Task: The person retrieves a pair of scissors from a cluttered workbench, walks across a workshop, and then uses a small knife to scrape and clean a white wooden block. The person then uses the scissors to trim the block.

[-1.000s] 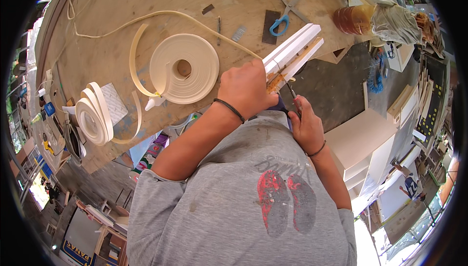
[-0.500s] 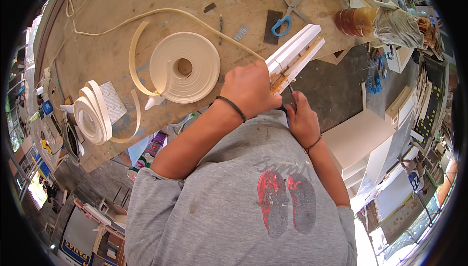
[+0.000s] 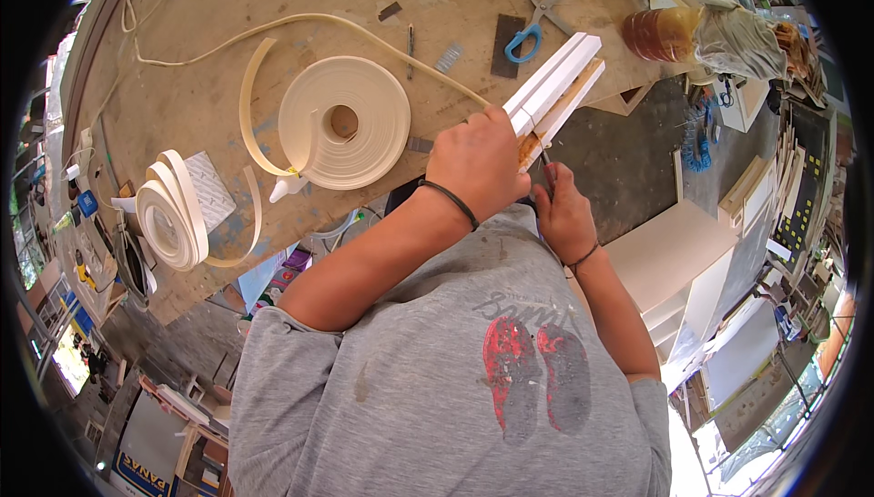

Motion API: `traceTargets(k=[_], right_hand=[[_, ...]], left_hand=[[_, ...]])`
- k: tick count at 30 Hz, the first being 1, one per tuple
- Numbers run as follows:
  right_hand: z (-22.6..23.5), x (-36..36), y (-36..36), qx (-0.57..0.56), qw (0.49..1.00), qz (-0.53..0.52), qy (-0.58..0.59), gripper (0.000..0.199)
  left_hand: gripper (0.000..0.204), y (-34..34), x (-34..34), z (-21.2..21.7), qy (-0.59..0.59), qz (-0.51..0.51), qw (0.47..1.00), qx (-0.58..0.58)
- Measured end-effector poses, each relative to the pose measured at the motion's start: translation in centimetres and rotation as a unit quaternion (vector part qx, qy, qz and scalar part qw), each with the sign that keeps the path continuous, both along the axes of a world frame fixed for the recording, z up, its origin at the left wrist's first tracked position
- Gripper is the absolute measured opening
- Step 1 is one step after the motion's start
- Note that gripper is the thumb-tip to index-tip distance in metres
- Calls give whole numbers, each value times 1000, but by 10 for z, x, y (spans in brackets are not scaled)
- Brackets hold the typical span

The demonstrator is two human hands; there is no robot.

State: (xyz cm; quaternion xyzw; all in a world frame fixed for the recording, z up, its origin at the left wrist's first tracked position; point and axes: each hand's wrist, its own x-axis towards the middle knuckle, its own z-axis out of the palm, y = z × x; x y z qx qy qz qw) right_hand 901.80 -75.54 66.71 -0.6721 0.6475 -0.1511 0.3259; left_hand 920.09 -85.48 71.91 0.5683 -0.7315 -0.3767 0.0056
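Compared with a second ago, the left hand point(image 3: 478, 169) has barely shifted on the white panel piece point(image 3: 555, 87), still wrapped shut around its near end just right of the frame's middle, while the right hand point(image 3: 564, 215) has crept a little higher along the lower edge, closed around a thin dark tool point(image 3: 544, 162) whose tip sits against the raw brown edge. Can't tell exactly what the tool is, too small. So I'd guess the trimming or scraping along that edge is creeping forward in short strokes, nothing dramatic. The panel pokes out over the counter point(image 3: 209, 87) edge toward the upper right, so its far end hangs free with open floor under it, plenty of room to swing that way. To the left it's tighter: the big roll of cream edge banding point(image 3: 346, 124) lies flat near the left hand, with a loose strip curling off it, and a smaller roll point(image 3: 173, 215) stands at the far left by the counter's rim. Blue scissors point(image 3: 528, 5) lie above the panel, well apart, and a brownish jar point(image 3: 660, 33) sits upper right.
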Motion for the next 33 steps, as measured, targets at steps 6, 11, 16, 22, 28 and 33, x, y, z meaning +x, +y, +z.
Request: traceTargets(k=[6,11,16,22,28,33], right_hand=[[-11,-11,-13,-17,999,31,4,34],[13,-8,-21,17,999,47,-2,32],[11,-11,-20,-5,1000,20,1,33],[-10,-48,-45,-45,996,-5,79,36],[-30,-44,-44,-76,997,-15,15,29],[-41,-49,-46,-24,998,-9,51,26]], left_hand=[[66,-14,12,0,29,-6,996,86],[66,-15,14,-6,29,-6,996,86],[65,-19,8,-9,35,3,997,61],[64,-40,-37,-54,66,-8,994,-84],[61,-23,-45,-88,10,2,976,-219],[60,-23,-52,-86,-48,-4,982,-181]])
